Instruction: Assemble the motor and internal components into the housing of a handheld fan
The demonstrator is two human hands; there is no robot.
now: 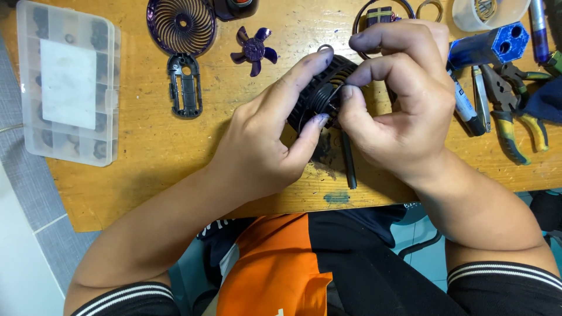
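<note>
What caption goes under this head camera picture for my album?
Both hands, left hand and right hand, hold a black round fan housing above a wooden table, purple fan blade nearby.

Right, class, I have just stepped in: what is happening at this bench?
A person at a wooden table holds a round black ribbed fan housing in both hands. The left hand steadies it, while the right hand pinches a thin wire at its face. A purple fan blade, a purple grille, a clear parts box and pliers lie on the table around them.
</note>
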